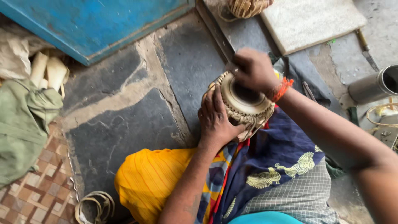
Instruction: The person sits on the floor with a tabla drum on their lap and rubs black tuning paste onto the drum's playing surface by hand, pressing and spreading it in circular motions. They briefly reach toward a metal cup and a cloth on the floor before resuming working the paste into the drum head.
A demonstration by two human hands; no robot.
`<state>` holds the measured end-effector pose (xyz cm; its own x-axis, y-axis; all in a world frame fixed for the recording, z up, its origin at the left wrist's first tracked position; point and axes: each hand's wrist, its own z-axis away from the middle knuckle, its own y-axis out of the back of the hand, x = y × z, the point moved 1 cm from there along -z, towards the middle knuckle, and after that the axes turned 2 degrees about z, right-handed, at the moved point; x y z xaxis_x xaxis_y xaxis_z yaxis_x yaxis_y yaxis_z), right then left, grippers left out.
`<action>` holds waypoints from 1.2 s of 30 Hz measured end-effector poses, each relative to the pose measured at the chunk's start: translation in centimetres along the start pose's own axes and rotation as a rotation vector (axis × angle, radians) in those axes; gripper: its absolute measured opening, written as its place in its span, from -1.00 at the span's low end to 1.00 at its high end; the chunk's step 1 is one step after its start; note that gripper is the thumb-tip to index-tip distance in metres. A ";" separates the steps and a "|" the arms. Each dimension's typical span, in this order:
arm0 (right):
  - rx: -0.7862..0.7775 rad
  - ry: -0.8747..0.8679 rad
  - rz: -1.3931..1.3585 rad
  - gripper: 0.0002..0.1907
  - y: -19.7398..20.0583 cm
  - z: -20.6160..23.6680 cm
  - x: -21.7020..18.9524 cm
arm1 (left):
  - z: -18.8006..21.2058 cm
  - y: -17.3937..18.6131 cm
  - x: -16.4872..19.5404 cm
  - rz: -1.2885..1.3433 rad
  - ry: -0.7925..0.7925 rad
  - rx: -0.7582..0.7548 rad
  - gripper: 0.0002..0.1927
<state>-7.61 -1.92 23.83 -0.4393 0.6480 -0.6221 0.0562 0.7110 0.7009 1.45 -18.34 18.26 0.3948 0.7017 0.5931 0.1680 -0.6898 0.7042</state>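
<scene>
Two hands on one small drum [244, 101], which rests on the person's lap over the blue and yellow patterned cloth [269, 166], just above the grey stone floor [124, 124]

Left hand [215, 118]: cups the drum's left flank, fingers wrapped around the braided edge, palm pressed on the shell. Right hand [253, 70]: lies over the far rim of the drumhead, fingers curled closed and bunched at the lacing; whether it pinches a strap or a small tool I cannot tell, as the knuckles hide the fingertips. An orange thread band [282, 88] circles the right wrist

Relation: the drum sits between the hands, to the right of the left hand and directly beneath the right. Its axis tilts up toward the camera, so the head faces up and somewhat away from the body. Both hands touch it; the right is the one at the rim

Appearance: pale tan skin head with a dark round central patch, ringed by a woven, plaited hoop of light straps

Around: blue board [95, 20] at the floor's top-left corner, green cloth [25, 120] at the left edge, metal cylinder [375, 85] at the right edge, coiled strap [95, 205] near the bottom edge
</scene>
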 end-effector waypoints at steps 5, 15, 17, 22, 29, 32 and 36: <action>-0.079 0.423 -0.137 -0.79 0.6 1.9 -0.9 | 0.3 -0.2 -0.3 0.034 -0.007 0.003 0.43; -0.064 0.224 -0.018 -0.70 1.1 3.7 0.3 | 0.2 0.2 -0.3 0.049 -0.040 0.058 0.43; 0.049 0.111 -0.063 -0.79 1.0 3.6 0.8 | 0.4 0.5 -0.4 0.033 -0.002 0.013 0.42; -0.101 0.040 -0.055 -0.66 0.4 3.3 1.5 | 0.3 0.5 -0.2 0.034 -0.061 0.064 0.39; 0.031 -0.116 0.203 -0.69 1.6 2.8 0.7 | 0.1 0.0 0.0 0.022 0.060 -0.080 0.42; -0.170 -0.108 0.054 -0.68 1.6 2.5 0.2 | 0.0 -0.2 0.1 0.043 -0.017 -0.009 0.42; 0.031 0.349 -0.035 -0.72 1.6 2.7 0.1 | 0.0 -0.2 0.0 0.080 -0.019 -0.015 0.43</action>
<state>-5.12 0.04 23.96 -0.7215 0.4942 -0.4850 0.0608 0.7429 0.6666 1.39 -18.18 18.08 0.4232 0.6407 0.6406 0.1214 -0.7408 0.6606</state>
